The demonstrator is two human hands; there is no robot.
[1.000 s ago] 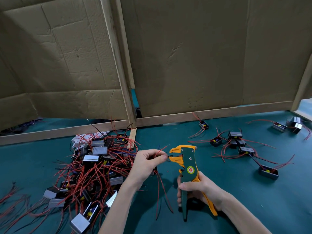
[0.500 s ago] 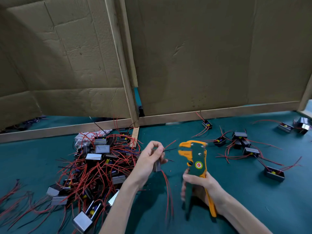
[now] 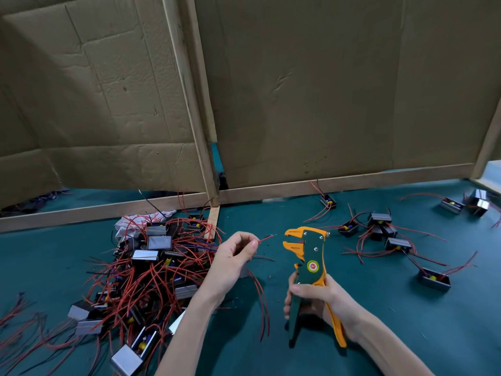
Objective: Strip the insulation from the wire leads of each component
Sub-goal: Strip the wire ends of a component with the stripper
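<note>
Pinching red lead [image 3: 265, 238], left hand [image 3: 233, 256], right hand [image 3: 317, 297] gripping stripper [image 3: 309, 256], gap between

The left hand [image 3: 235, 253] hides all but a grey corner of the component [image 3: 244, 271] beneath it, and the tip of the red wire [image 3: 265, 238] pinched in its fingers is too small to tell whether it is bare. The right hand [image 3: 314, 297] covers the middle of the handles of the stripper [image 3: 311, 253], and in the pile [image 3: 146, 267] at lower left many components lie buried under red wires, a white cloth-like thing [image 3: 127, 223] half covered at its far end. The bottom edge cuts off both forearms [image 3: 189, 335] and a grey box [image 3: 126, 362], and dark things [image 3: 24, 204] under the cardboard [image 3: 81, 104] at far left are too dim to make out.
</note>
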